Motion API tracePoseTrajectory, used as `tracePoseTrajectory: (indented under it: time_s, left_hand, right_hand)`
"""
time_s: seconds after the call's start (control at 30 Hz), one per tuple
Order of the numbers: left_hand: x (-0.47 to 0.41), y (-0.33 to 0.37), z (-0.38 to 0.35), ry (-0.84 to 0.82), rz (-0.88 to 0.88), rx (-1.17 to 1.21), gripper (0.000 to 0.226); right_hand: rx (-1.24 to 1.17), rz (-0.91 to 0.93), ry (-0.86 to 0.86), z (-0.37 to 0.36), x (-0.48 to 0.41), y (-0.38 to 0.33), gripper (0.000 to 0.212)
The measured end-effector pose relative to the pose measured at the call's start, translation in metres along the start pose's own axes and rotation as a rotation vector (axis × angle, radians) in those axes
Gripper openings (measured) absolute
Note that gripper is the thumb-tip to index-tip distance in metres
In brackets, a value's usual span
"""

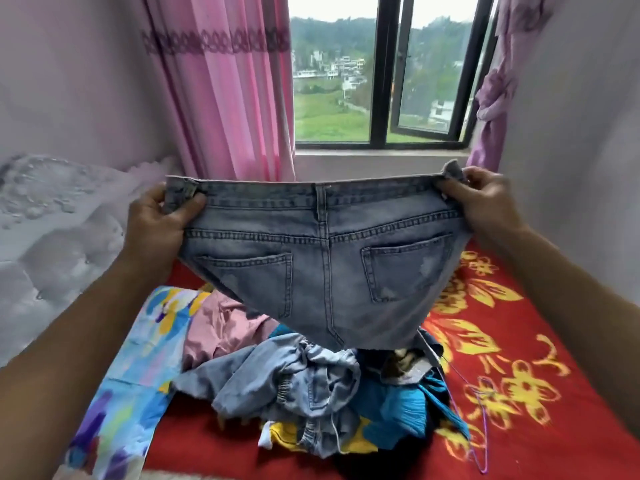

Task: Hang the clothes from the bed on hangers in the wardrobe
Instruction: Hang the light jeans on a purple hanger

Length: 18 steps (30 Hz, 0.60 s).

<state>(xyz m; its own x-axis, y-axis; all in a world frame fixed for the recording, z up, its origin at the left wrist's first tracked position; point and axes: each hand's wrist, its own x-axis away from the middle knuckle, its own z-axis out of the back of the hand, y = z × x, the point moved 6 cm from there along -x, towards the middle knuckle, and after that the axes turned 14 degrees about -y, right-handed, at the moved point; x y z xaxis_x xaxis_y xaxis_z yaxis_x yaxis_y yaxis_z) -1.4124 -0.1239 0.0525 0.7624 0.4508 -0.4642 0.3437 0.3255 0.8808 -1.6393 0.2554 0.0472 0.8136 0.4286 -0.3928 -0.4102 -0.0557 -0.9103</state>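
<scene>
Both hands, my left hand and right hand, pinch the denim shorts at the waistband ends; the fabric likely handles stiff, moderately heavy.

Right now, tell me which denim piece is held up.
The jeans, gripped at the waistband by left hand and right hand; the paler denim lies crumpled below.

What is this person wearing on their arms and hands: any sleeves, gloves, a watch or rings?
Nothing that shows. The left hand and the right hand are bare, without gloves, and no rings show on the fingers in view. The left forearm and the right forearm are uncovered up to the picture's edge: no sleeve, watch or bracelet.
</scene>
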Motion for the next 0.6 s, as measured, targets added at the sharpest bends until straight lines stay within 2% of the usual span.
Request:
tracePoseTrajectory:
  time_s: [0.2,0.37,0.47,0.6]
  left_hand:
    - [-0.007,0.096,0.036,0.003,-0.168,-0.049,0.014]
    - [-0.017,0.147,0.039,-0.001,-0.261,-0.039,0.011]
    - [-0.025,0.145,0.033,-0.019,-0.254,-0.05,0.008]
    - [-0.031,0.114,0.012,-0.06,-0.181,-0.053,0.01]
  right_hand:
    - [0.073,0.165,0.1,-0.003,0.008,-0.125,0.013]
    - [0.126,0.269,0.16,0.001,0.016,-0.197,0.014]
    - [0.106,0.259,0.169,0.006,0.018,-0.205,0.014]
    - [0.081,0.154,0.184,0.016,0.013,-0.163,0.015]
